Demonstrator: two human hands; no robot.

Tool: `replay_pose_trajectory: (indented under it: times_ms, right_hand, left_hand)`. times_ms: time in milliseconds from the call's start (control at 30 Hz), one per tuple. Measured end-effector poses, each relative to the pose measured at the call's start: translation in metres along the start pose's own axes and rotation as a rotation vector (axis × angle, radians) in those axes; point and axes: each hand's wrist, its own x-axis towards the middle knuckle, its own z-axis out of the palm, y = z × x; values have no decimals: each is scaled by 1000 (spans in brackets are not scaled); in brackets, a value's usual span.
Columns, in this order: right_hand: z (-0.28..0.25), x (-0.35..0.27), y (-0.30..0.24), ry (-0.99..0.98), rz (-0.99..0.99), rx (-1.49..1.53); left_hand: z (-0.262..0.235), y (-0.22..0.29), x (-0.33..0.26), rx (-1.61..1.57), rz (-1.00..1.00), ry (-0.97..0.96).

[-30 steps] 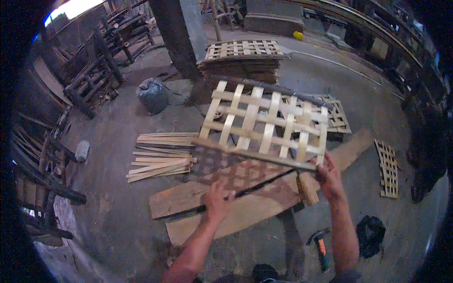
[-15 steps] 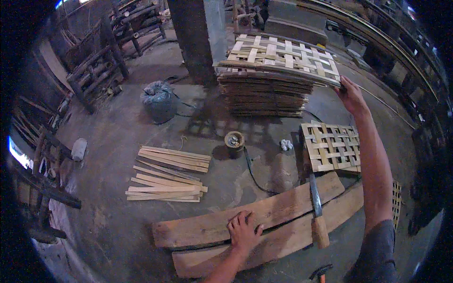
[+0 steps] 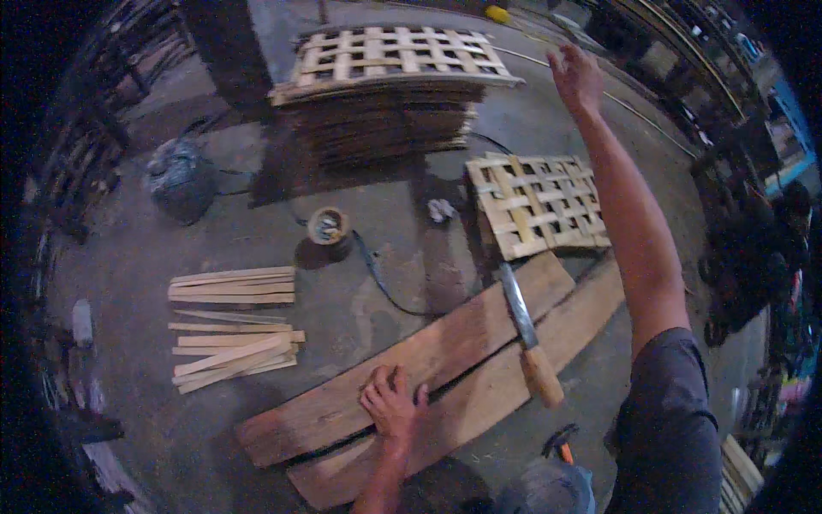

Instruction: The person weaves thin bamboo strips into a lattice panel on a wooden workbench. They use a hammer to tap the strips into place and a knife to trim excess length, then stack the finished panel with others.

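My left hand (image 3: 394, 401) rests with its fingers spread on a long wooden plank (image 3: 317, 407), beside a second plank (image 3: 479, 411) that lies along it. A knife with a long blade and a wooden handle (image 3: 539, 374) lies across both planks. My right arm is stretched far forward, and my right hand (image 3: 577, 79) hangs in the air with its fingers apart, holding nothing. To the left of that hand, a woven slat panel (image 3: 394, 58) lies on top of a tall stack of darker panels (image 3: 385, 128). Another woven panel (image 3: 538, 201) lies beyond the planks.
Loose pale wood strips (image 3: 231, 284) lie on the floor at left. Beyond them stand a small pot (image 3: 328, 227) with bits inside and a plastic-wrapped bundle (image 3: 180, 180). A crumpled white lump (image 3: 441, 211) lies mid-floor. A hammer (image 3: 561, 441) with an orange handle lies near me.
My right hand has let go of the woven panel, which now lies flat on the stack. The view has turned right. My left hand stays on the plank.
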Motion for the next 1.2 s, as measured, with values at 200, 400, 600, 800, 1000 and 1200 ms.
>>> replay_pose_trajectory:
  times_ms: [200,400,600,800,1000,1200]
  right_hand:
    - [-59,-238,113,-316,809,-101]
    - [-32,-338,86,-444,1506,446]
    - [-37,-322,82,-202,1762,699]
    - [-58,-307,84,47,1856,897]
    - [-54,-310,82,-4,1724,619]
    - [-65,-281,78,-16,1693,962]
  left_hand:
    - [-7,-1,-3,61,8,-11]
    - [-8,-5,-3,86,5,-27]
    - [1,7,-6,51,28,-1]
    - [5,6,-6,64,13,-2]
    - [8,0,-8,37,27,57]
    - [-18,-11,0,-233,51,-78]
